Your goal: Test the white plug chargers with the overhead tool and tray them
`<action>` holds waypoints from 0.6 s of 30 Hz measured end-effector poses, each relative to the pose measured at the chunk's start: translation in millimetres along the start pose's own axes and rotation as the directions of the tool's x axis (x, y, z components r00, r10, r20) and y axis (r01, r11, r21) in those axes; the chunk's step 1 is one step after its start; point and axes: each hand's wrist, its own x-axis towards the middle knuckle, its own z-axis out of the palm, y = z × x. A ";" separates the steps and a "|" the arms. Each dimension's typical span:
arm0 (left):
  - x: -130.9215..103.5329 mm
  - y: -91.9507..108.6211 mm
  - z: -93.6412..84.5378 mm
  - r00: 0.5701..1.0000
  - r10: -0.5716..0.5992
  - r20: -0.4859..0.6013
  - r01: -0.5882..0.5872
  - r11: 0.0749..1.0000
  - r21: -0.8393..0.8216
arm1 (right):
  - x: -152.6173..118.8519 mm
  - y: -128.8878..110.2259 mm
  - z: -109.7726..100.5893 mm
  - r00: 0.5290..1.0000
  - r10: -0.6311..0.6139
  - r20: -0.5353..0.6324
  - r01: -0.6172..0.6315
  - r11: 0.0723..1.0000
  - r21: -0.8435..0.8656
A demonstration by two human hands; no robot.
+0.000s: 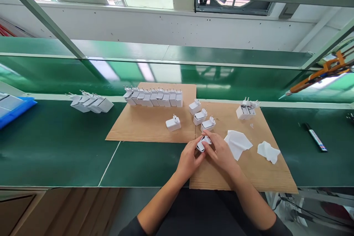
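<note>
Between my two hands is a small white plug adapter (204,143), held low over the right cardboard sheet (249,169). My left hand (189,158) grips its left side, and my right hand (220,151) has fingers on its top and right side. Just beyond my fingers, white adapters (199,117) with pins pointing up stand in a slanting line. A single adapter (173,123) sits to the left on the other cardboard sheet (149,129). Behind it runs a long row of adapters (153,97). A small group (246,111) stands at the back right.
White cloths (238,143) lie right of my hands, and a marker (315,137) rests farther right. More adapters (91,102) stand on the green table (55,147) at left, beside a blue tray (19,110). An orange tool (318,77) hangs at upper right.
</note>
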 end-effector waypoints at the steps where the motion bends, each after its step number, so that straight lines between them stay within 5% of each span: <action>1: -0.2 0.7 -0.1 1.000 -0.009 0.017 0.010 1.000 -0.025 | 0.3 2.5 4.5 1.000 -0.020 -0.024 0.019 1.000 -0.005; 14: -1.5 3.7 -8.6 0.984 -0.065 0.166 0.092 0.983 -0.162 | -1.9 4.7 23.2 0.994 0.001 -0.113 0.000 1.000 0.010; 18: -3.2 3.7 -5.3 0.988 -0.074 0.139 0.102 0.972 -0.212 | -1.6 3.3 25.8 0.994 0.045 -0.102 -0.042 0.999 0.029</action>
